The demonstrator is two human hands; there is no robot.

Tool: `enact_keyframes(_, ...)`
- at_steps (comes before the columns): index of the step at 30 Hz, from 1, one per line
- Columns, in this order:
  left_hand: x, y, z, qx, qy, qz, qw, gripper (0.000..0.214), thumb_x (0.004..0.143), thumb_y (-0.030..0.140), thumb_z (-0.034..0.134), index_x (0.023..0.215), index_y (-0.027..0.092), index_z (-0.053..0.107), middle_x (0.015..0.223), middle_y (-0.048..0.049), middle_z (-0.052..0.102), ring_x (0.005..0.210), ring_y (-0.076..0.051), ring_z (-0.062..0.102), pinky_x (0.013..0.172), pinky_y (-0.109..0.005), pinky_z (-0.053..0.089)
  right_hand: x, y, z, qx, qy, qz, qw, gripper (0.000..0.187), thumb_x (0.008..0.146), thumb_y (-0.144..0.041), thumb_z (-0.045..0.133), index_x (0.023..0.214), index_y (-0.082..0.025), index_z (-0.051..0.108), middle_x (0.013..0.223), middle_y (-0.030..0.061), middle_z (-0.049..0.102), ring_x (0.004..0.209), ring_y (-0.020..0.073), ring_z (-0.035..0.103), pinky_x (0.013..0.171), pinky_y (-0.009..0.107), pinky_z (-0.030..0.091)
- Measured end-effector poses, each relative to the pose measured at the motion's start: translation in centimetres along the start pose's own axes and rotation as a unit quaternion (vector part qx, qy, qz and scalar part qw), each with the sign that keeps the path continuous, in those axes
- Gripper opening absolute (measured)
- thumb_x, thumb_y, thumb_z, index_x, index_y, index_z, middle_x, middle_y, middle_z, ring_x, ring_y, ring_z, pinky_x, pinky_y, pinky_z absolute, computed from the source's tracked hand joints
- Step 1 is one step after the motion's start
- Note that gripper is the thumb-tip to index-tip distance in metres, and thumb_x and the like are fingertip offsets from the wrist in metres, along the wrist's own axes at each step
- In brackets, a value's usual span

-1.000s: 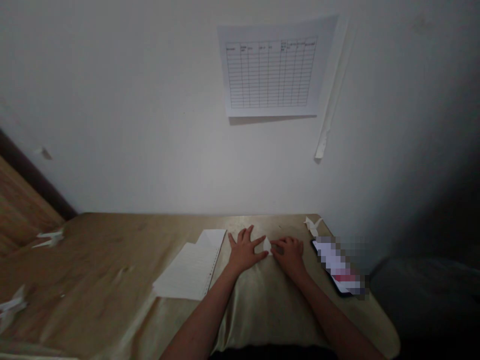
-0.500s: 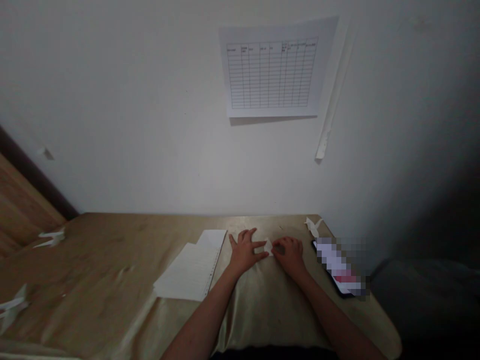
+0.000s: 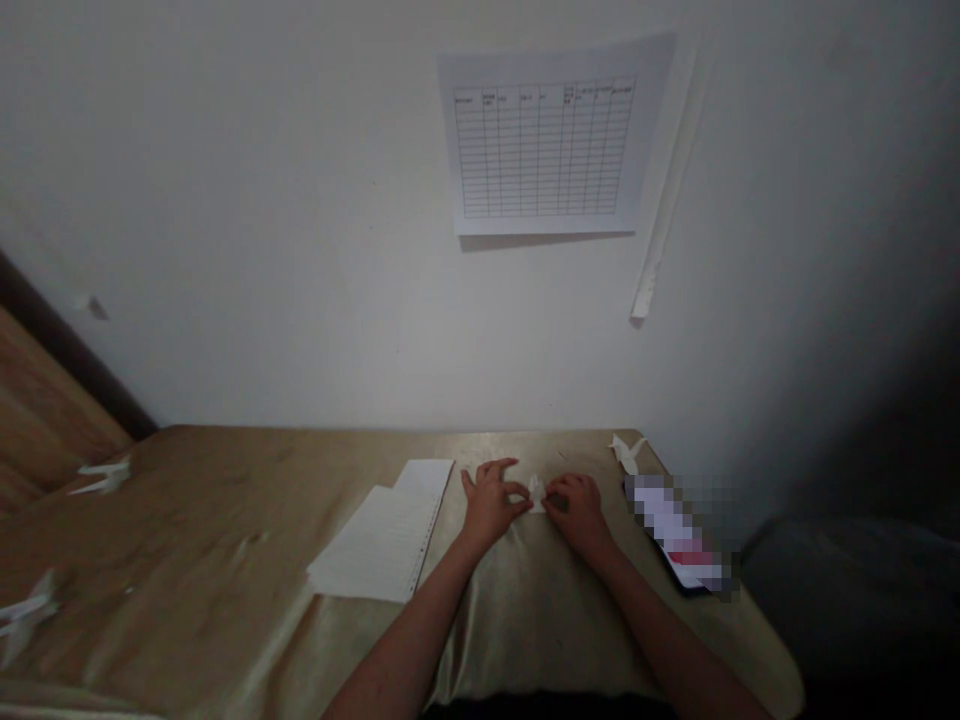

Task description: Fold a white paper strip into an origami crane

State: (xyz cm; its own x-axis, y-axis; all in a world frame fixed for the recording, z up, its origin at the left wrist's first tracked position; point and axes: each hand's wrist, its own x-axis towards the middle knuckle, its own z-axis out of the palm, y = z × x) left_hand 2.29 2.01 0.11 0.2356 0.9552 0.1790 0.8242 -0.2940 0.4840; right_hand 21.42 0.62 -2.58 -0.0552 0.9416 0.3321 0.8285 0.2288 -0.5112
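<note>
Between my two hands is a small piece of folded white paper, low over the cloth-covered table. My left hand pinches its left edge with thumb and index finger, the other fingers spread away. At the right edge, the thumb and index finger of my right hand close on the paper, with the remaining fingers curled. The exact folds are too small to make out. Left of my left hand lies a stack of loose-leaf paper with punched holes along its right side.
A phone with a blurred screen lies right of my right arm. Folded paper figures rest at the back right, far left and near left. Behind the table a printed chart hangs on the wall.
The small paper has changed shape: it now shows pointed upper parts and a wider base. My left index finger has bent in, and both hands have shifted only slightly.
</note>
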Motion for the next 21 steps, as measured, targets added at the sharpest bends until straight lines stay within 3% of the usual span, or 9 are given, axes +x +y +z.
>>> enact_keyframes(3, 0.0, 0.0, 0.0, -0.004, 0.010, 0.001, 1.000, 0.006, 0.082, 0.035, 0.083, 0.088, 0.037, 0.082, 0.153, 0.0035, 0.056, 0.146, -0.033, 0.039, 0.122, -0.074, 0.006, 0.0, 0.0, -0.2, 0.019, -0.010, -0.020, 1.000, 0.010, 0.085, -0.024, 0.068, 0.084, -0.026, 0.077, 0.107, 0.0036, 0.077, 0.115, 0.0255, 0.059, 0.112, 0.045, 0.032)
enact_keyframes(8, -0.3, 0.0, -0.2, -0.005, 0.012, 0.021, 1.000, 0.004, 0.083, 0.032, 0.082, 0.085, 0.036, 0.082, 0.152, 0.0030, 0.057, 0.145, -0.033, 0.040, 0.123, -0.074, 0.002, -0.3, -0.1, -0.8, 0.040, -0.037, -0.072, 0.996, 0.017, 0.087, -0.018, 0.060, 0.087, -0.026, 0.074, 0.106, 0.0019, 0.079, 0.125, 0.0263, 0.060, 0.125, 0.063, 0.004)
enact_keyframes(10, -0.4, 0.0, -0.3, 0.000, 0.014, 0.032, 0.999, 0.004, 0.084, 0.032, 0.082, 0.085, 0.036, 0.082, 0.152, 0.0022, 0.056, 0.145, -0.033, 0.040, 0.123, -0.074, 0.001, -0.5, -0.2, -1.1, 0.026, -0.046, -0.092, 0.994, 0.021, 0.089, -0.016, 0.056, 0.090, -0.026, 0.074, 0.106, 0.0018, 0.080, 0.128, 0.0263, 0.059, 0.125, 0.066, -0.001)
enact_keyframes(16, -0.7, -0.1, -0.6, 0.022, 0.023, 0.065, 0.997, 0.005, 0.084, 0.031, 0.082, 0.085, 0.036, 0.082, 0.151, 0.0019, 0.057, 0.145, -0.032, 0.040, 0.123, -0.074, 0.000, -1.0, -1.1, -1.6, -0.039, -0.045, -0.139, 0.988, 0.028, 0.092, -0.011, 0.051, 0.092, -0.026, 0.075, 0.103, 0.0029, 0.081, 0.140, 0.0267, 0.053, 0.127, 0.067, -0.004)
enact_keyframes(21, -0.9, -0.2, -0.6, 0.028, 0.031, 0.077, 0.996, 0.012, 0.082, 0.032, 0.085, 0.092, 0.039, 0.082, 0.150, 0.0015, 0.058, 0.143, -0.032, 0.042, 0.123, -0.074, -0.001, -1.2, -1.0, -0.8, -0.078, -0.017, -0.169, 0.982, 0.028, 0.095, -0.010, 0.052, 0.093, -0.025, 0.075, 0.097, 0.0032, 0.081, 0.143, 0.0255, 0.052, 0.128, 0.066, -0.004)
